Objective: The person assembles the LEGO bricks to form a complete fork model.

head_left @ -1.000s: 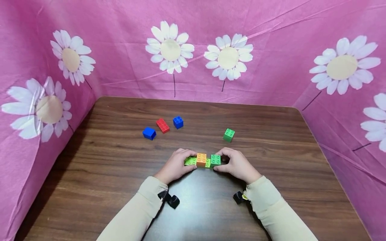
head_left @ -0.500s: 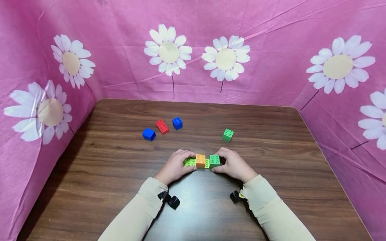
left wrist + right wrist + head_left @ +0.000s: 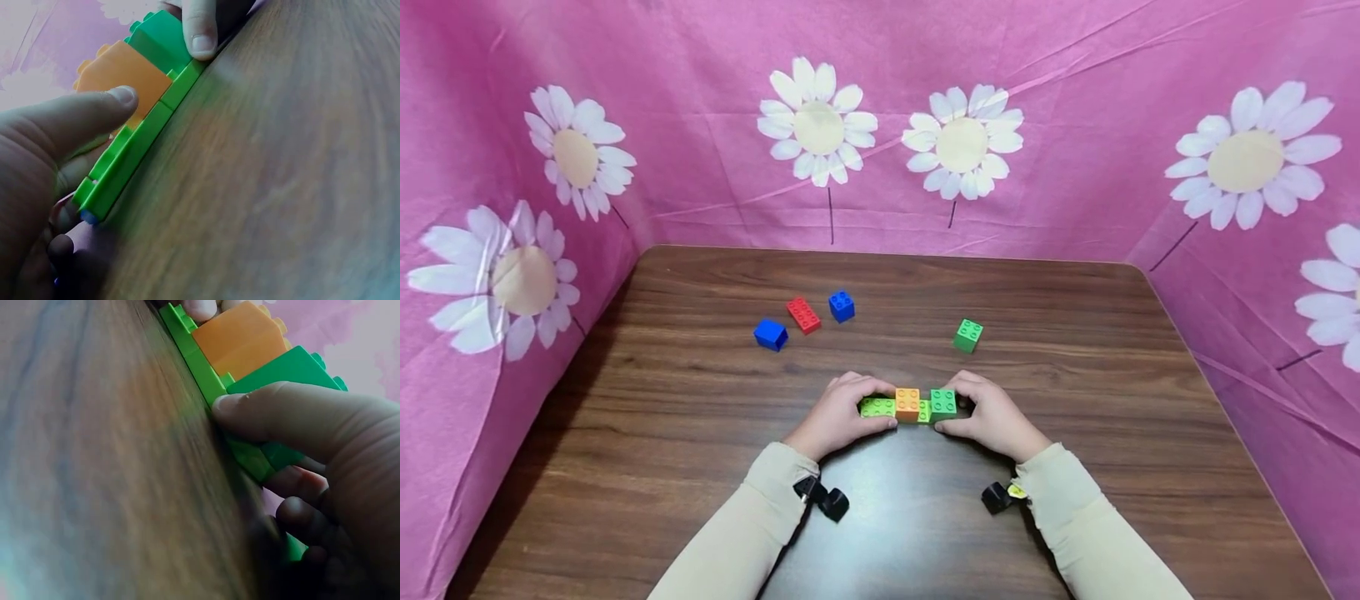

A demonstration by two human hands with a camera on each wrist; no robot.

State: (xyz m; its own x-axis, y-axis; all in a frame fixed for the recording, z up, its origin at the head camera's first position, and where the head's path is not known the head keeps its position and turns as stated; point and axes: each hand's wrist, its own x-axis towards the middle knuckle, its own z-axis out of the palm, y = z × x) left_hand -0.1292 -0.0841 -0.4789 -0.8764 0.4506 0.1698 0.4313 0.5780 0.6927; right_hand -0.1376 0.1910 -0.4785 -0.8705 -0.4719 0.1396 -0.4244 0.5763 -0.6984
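Observation:
A low row of lime-green bricks lies on the table, with a seam along its side in the left wrist view. On its middle sits an orange brick, and toward its right end a green brick; a short lime gap separates them. My left hand pinches the row from the left, its thumb against the orange brick's side. From the right, my right hand grips the other end. Its thumb lies across the green brick's lower edge and the lime side. The far-side fingers are partly hidden.
Beyond the hands, a loose green brick stands at the right. Further left lie a tipped blue brick, a red brick and an upright blue brick. Pink flowered cloth walls the wooden table.
Both hands and the joined bricks have shifted slightly right and toward me over the last half second. The grip looks the same, and the loose bricks stay put.

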